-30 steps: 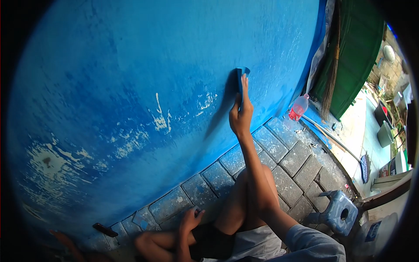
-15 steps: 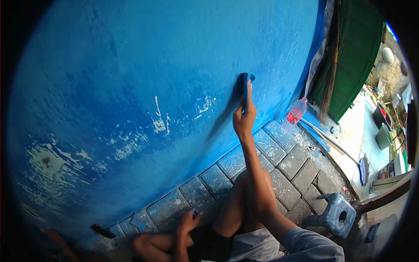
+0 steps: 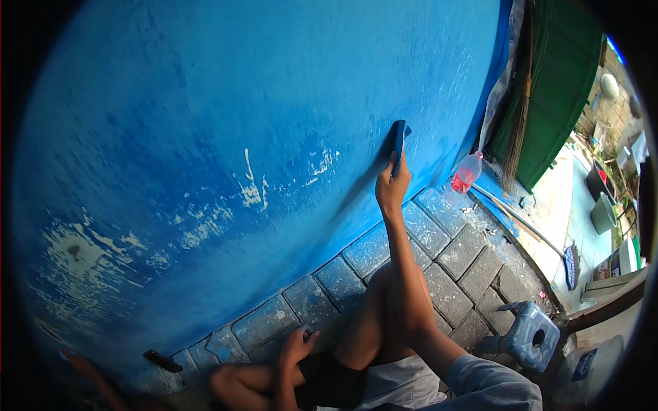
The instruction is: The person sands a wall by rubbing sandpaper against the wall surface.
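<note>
My right hand point(image 3: 393, 185) is raised to the blue wall point(image 3: 274, 89), its fingers closed on a dark folded sheet with a curled edge, which looks like sandpaper point(image 3: 399, 140). The sheet lies against the painted surface. Low by my bent knee, my left hand point(image 3: 296, 347) is closed. A small dark bit shows near its thumb, but I cannot make out what it is. Pale patches of bare plaster point(image 3: 75, 253) show through the paint at the left and middle of the wall.
Another person's hand point(image 3: 79, 363) is at the lower left, near a dark flat object point(image 3: 162, 361). At right are a plastic stool point(image 3: 531, 337), a bottle with red on it point(image 3: 467, 172), a broom point(image 3: 517, 137), a long pole point(image 3: 514, 216) and a bucket point(image 3: 603, 214). Paving blocks point(image 3: 312, 301) border the wall.
My right hand has moved slightly right and down along the wall with the sandpaper. My left hand stays where it was. The other person's hand has shifted slightly.
</note>
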`<state>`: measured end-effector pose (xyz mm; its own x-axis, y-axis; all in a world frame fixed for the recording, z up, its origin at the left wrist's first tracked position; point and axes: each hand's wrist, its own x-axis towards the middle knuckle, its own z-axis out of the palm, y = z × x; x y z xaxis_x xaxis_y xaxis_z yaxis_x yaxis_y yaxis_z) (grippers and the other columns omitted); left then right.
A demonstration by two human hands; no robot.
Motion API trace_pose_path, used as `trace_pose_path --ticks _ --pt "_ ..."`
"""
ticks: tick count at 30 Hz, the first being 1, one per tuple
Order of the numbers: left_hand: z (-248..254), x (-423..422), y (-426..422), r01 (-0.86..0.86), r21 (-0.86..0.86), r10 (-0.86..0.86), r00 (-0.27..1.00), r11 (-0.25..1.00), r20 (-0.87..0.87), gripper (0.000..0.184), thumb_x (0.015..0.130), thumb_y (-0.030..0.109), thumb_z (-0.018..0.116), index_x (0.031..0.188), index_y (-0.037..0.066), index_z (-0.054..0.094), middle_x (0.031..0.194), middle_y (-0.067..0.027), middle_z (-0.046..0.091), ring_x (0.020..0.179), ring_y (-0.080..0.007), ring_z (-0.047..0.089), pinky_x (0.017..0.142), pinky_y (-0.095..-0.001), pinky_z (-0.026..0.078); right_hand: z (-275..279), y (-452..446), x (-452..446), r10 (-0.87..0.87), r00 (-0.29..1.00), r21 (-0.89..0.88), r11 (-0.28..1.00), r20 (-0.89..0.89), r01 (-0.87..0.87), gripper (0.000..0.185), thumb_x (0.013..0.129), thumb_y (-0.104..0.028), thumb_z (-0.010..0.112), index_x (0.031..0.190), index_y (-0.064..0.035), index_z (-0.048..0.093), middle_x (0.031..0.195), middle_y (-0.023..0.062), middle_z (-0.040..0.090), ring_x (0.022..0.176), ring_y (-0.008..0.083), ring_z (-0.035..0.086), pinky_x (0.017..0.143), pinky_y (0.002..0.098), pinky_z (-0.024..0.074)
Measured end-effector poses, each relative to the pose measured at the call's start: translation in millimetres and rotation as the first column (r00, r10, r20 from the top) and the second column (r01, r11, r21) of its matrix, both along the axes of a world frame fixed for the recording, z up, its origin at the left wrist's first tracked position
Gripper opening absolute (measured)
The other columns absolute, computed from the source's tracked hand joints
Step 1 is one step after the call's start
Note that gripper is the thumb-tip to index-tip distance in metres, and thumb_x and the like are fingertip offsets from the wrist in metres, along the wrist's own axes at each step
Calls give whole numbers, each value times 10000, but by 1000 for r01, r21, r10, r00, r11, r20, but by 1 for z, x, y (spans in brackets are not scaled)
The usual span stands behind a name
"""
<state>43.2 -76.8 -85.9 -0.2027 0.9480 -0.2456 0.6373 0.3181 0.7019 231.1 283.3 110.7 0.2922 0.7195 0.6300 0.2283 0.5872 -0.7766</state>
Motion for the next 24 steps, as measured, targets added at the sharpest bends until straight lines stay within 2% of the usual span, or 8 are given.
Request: trace_pose_path --ticks 4,6,10,13,17,18,22,24 --pt "8 2 0 -7 -10 7 1000 1000 3 337 883 332 704 887 4 625 711 -129 614 613 -238 585 600 -366 473 19 -20 -17 -9 996 205 979 86 -9 542 932 63 424 1463 -44 394 1462 232 427 1365 387 383 1033 392 419" --pt "10 3 0 -8 -28 8 1000 1000 9 315 897 319 680 904 9 621 729 -161 633 667 -322 625 630 -403 478 29 -31 -30 17 994 291 956 105 -47 599 889 101 424 1467 -55 394 1496 217 388 1413 368 310 1087 413 376" --pt "3 1 -2 -24 18 24 999 1000 28 341 886 338 700 886 4 628 697 -126 608 611 -237 582 599 -363 471 33 -38 -33 10 989 308 950 146 -55 540 930 100 401 1455 -23 397 1488 222 400 1402 365 331 1108 402 354" --pt "-4 1 -3 -32 17 31 999 999 27 341 887 342 697 883 8 627 692 -123 603 612 -236 579 596 -365 467 15 -18 -20 -11 985 331 942 173 -48 665 829 138 410 1465 -55 400 1503 207 388 1418 376 306 1094 419 364" --pt "-4 -1 -2 -2 41 3 1000 999 -23 342 886 347 695 879 12 626 689 -119 598 614 -238 575 591 -371 463 3 -9 -7 -59 994 243 969 97 34 582 898 96 413 1461 -48 401 1488 218 404 1402 370 340 1015 379 429" --pt "-1 0 -1 0 14 0 1000 1000 -19 344 886 348 694 878 12 625 689 -117 597 614 -238 573 590 -373 461 7 -13 -7 35 999 27 999 16 -35 569 910 85 413 1462 -50 399 1482 221 411 1399 367 346 1015 379 429" --pt "-2 -1 -1 -4 12 4 1000 1000 -12 342 889 346 691 882 11 627 689 -114 597 619 -238 575 596 -371 465 18 -24 -22 13 995 281 959 100 -41 561 912 80 422 1461 -26 387 1483 235 399 1402 367 339 1089 408 372" --pt "0 0 -2 -18 -18 18 1000 1000 12 332 893 340 679 918 14 627 760 -177 636 698 -347 629 645 -409 487 26 -36 -34 22 993 315 947 113 -57 510 949 75 394 1456 26 364 1491 235 391 1406 353 333 1134 399 313"
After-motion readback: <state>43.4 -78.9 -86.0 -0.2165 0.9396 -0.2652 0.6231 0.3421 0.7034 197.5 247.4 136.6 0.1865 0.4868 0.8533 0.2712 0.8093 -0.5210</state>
